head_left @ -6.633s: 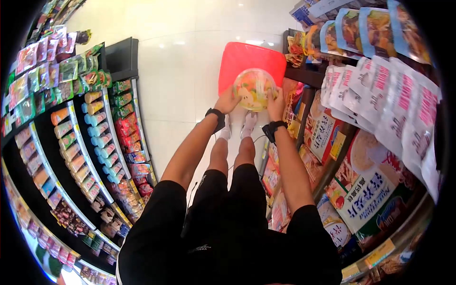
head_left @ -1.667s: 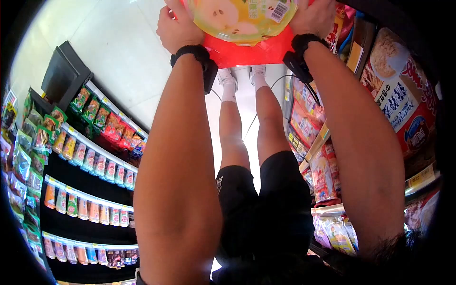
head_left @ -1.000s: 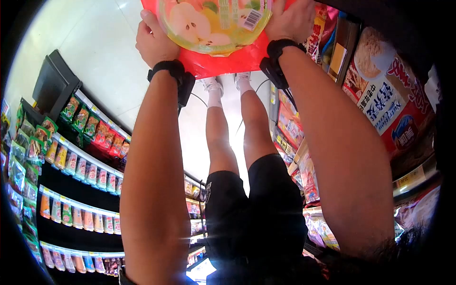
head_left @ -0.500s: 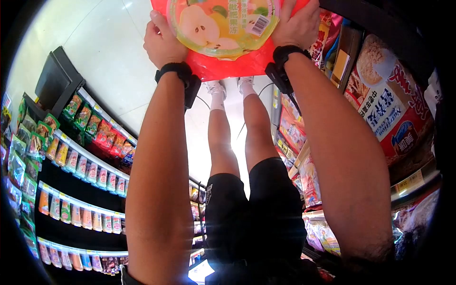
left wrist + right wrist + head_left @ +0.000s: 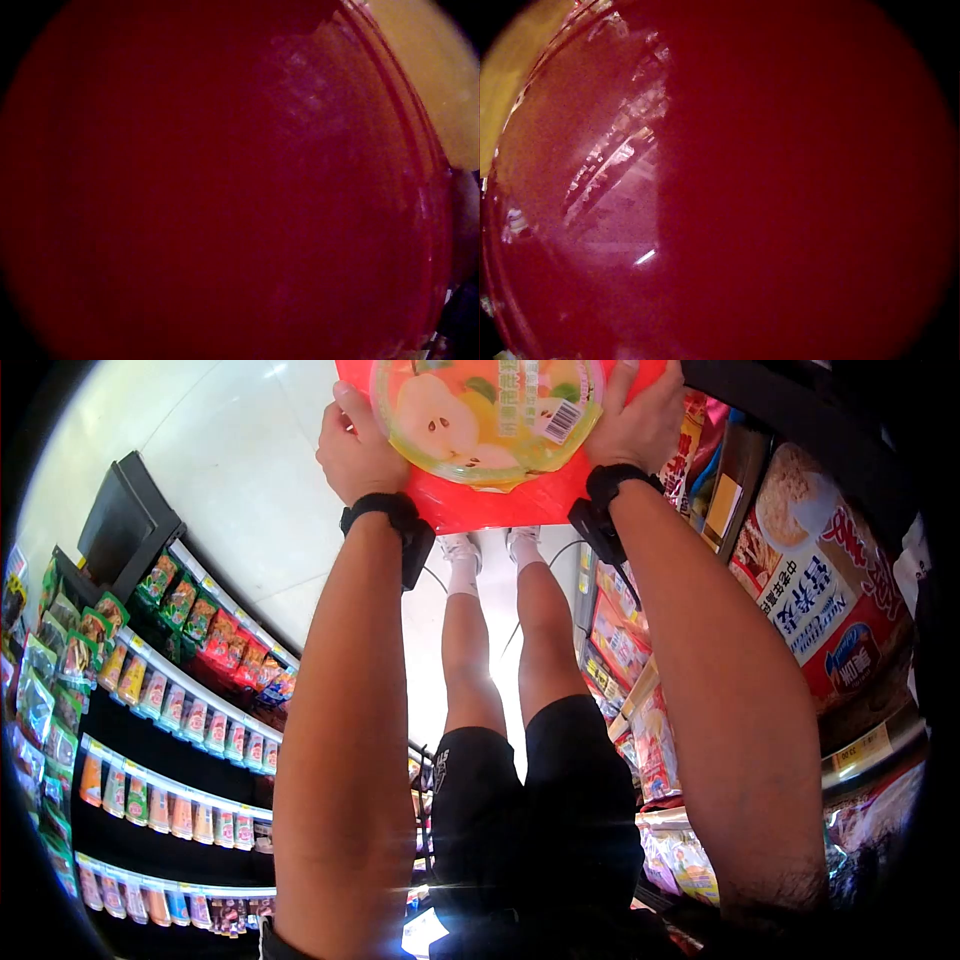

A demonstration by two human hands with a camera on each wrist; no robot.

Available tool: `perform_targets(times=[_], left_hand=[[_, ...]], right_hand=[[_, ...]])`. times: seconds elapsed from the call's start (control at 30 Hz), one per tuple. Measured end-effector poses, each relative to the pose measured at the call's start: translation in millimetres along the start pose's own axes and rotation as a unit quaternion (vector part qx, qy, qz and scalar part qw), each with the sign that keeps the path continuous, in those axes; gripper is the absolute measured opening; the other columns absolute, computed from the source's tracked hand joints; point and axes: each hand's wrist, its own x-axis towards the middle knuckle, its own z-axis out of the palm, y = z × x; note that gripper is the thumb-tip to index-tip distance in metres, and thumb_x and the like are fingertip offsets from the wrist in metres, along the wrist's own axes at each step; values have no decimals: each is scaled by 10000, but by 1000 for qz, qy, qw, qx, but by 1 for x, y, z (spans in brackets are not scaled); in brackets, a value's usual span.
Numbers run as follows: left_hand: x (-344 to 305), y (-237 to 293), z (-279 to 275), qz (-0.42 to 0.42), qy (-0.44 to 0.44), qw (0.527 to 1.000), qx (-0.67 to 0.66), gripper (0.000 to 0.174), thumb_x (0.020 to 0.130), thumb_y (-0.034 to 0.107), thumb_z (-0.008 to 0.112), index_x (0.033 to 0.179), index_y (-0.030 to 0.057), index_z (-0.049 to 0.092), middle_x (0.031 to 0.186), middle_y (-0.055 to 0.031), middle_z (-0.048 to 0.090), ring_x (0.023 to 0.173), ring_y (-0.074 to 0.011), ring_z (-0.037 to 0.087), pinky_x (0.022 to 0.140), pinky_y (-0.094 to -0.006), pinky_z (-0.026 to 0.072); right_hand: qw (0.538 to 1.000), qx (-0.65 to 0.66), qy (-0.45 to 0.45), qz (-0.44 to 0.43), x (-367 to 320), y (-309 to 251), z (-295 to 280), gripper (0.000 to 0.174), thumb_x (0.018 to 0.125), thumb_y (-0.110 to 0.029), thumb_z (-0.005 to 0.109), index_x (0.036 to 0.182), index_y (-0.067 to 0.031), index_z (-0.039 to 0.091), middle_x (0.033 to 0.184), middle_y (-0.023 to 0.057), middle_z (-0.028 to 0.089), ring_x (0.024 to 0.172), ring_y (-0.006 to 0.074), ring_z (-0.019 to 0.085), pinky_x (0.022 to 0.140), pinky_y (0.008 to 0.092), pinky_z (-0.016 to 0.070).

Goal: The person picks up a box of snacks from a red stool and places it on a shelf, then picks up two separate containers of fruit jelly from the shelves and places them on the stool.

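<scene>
I hold a round tub (image 5: 445,420), its lid printed with pears and other fruit, a barcode and Chinese text, at the top of the head view. The left hand (image 5: 362,452) grips its left side, thumb up and fingers curled. On the right side, the right hand (image 5: 640,435) holds on in the same way. Around and behind the tub shows a glossy red panel (image 5: 470,510), its near edge between my wrists. Both wrist views are mostly filled by a red surface (image 5: 172,180), with reflections in the right one (image 5: 780,180). The far edge of the tub is cut off.
On the left, shelves (image 5: 190,705) carry small packs in rows, with hanging snack bags (image 5: 45,690) beside them. Large cereal bags (image 5: 830,580) and other packs (image 5: 650,730) line the right. Pale floor tiles (image 5: 230,430) lie ahead, between the two sides.
Compared with several seconds ago, tub and red panel appear much larger and nearer the camera. Over the last second they and both hands have drifted slightly right and down in view; the grip is unchanged.
</scene>
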Motion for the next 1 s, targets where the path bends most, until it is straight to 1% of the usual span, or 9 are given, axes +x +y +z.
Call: perform_targets(times=[0.1, 0.2, 0.37, 0.47, 0.57, 0.67, 0.77, 0.87, 1.0], left_hand=[[1, -3, 1, 22, 7, 1000, 5, 658, 989, 530, 324, 915, -22, 674, 845, -177, 695, 780, -310, 634, 772, -406, 479], [-1, 1, -2, -1, -7, 1000, 5, 670, 956, 608, 322, 935, 24, 648, 882, -179, 696, 840, -369, 648, 793, -427, 491], [-1, 3, -3, -5, -14, 1000, 3, 655, 960, 597, 332, 943, 25, 650, 876, -176, 696, 833, -358, 653, 792, -425, 492], [-2, 5, -3, -9, -14, 1000, 2, 651, 961, 593, 337, 944, 23, 651, 872, -173, 696, 834, -350, 657, 791, -424, 492], [-3, 7, -3, -16, -10, 1000, -1, 653, 961, 593, 339, 943, 21, 652, 871, -170, 697, 835, -346, 658, 791, -424, 492], [-3, 8, -3, -18, -8, 1000, 0, 656, 960, 595, 338, 944, 20, 653, 870, -169, 697, 833, -344, 658, 791, -423, 492], [-3, 7, -3, -20, -8, 1000, 3, 653, 962, 592, 339, 947, 20, 654, 870, -171, 697, 831, -342, 658, 793, -420, 493], [-4, 11, -3, -16, -5, 1000, 1, 648, 981, 547, 324, 932, -5, 660, 865, -180, 695, 816, -320, 652, 789, -415, 484], [-4, 13, -4, -21, -11, 1000, -2, 635, 994, 514, 318, 892, -21, 645, 846, -188, 686, 782, -301, 636, 768, -414, 477]], right_hand=[[1000, -2, 1, 1, -1, -1, 0, 565, 998, -448, 381, 1420, -76, 335, 1384, 238, 450, 1277, 406, 426, 1045, 458, 365], [1000, -10, 0, 4, -1, -2, -1, 571, 998, -448, 381, 1425, -73, 334, 1384, 245, 451, 1278, 411, 423, 1047, 461, 362], [999, -12, 22, -25, 0, 3, 2, 563, 998, -436, 382, 1420, -66, 344, 1363, 262, 464, 1265, 428, 429, 1048, 463, 354], [1000, 2, 5, -13, 1, -1, -2, 559, 998, -430, 383, 1423, -69, 341, 1354, 267, 469, 1253, 435, 436, 1047, 463, 353], [1000, -14, 7, -12, 1, 0, 0, 562, 996, -433, 386, 1428, -76, 335, 1360, 263, 469, 1264, 433, 428, 1052, 463, 350], [1000, -30, -2, 1, 1, 2, 2, 581, 990, -447, 392, 1440, -87, 318, 1399, 255, 441, 1314, 426, 389, 1083, 458, 327], [994, 24, 61, -87, 5, 13, 8, 585, 972, -482, 419, 1300, 2, 434, 1238, 241, 549, 1136, 416, 522, 938, 471, 417], [995, 33, 51, -75, 6, 11, 7, 549, 934, -407, 496, 1275, 18, 435, 1149, 270, 554, 1070, 442, 527, 920, 511, 416], [994, 40, 53, -83, 5, 8, 4, 546, 939, -395, 494, 1286, 20, 426, 1157, 270, 552, 1076, 436, 528, 927, 510, 414]])
